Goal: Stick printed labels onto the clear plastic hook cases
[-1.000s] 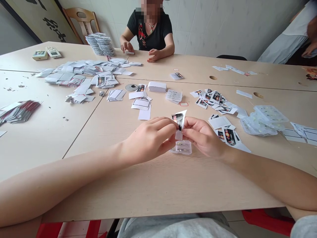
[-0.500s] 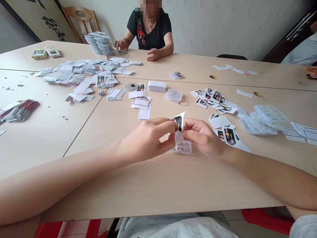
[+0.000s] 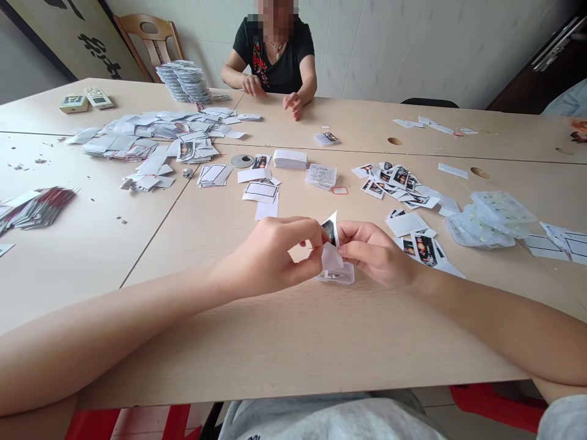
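Observation:
My left hand (image 3: 275, 253) and my right hand (image 3: 373, 250) meet above the middle of the wooden table (image 3: 293, 342). Both pinch a small printed card (image 3: 331, 231), black on its face and white behind, folded between the fingertips. Under the hands lies a small clear plastic case (image 3: 338, 274). Right of my right hand a scatter of printed cards (image 3: 424, 249) lies on the table.
A person in a black top (image 3: 275, 52) sits across the table with hands near stacked clear cases (image 3: 186, 80). White cards (image 3: 151, 137) cover the left side. Clear plastic trays (image 3: 490, 221) lie at right, another card scatter (image 3: 394, 180) at centre right, two remotes (image 3: 85, 98) far left.
The card between my fingers has been folded tighter and turned more edge-on. The person opposite has moved both hands along the far table edge.

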A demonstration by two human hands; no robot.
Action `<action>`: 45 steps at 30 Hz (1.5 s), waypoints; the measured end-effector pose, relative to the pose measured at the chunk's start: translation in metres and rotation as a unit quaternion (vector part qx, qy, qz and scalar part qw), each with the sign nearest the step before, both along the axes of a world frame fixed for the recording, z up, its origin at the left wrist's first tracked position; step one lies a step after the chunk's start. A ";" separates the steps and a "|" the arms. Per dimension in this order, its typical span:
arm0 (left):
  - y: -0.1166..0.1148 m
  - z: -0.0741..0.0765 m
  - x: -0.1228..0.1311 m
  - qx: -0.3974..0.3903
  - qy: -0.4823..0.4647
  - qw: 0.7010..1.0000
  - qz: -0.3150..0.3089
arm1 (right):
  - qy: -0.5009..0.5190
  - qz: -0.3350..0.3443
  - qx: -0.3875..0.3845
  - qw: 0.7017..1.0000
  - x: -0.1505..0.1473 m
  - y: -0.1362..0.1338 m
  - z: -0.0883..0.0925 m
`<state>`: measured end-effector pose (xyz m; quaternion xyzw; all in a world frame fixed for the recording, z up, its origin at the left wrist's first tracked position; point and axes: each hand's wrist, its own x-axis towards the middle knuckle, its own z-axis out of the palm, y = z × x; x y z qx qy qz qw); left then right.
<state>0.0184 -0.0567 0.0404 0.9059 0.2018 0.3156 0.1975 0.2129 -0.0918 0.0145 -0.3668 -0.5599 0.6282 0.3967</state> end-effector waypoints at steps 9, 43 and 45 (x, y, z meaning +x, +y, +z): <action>0.000 0.006 -0.002 -0.061 0.010 0.998 0.006 | 0.015 0.025 -0.012 1.000 0.002 0.001 0.001; 0.008 0.012 0.001 -0.414 -0.081 0.905 -0.049 | 0.070 0.082 0.003 0.994 0.011 0.006 -0.005; 0.009 0.012 0.001 -0.426 -0.087 0.899 -0.053 | 0.078 0.087 0.001 0.993 0.011 0.006 -0.004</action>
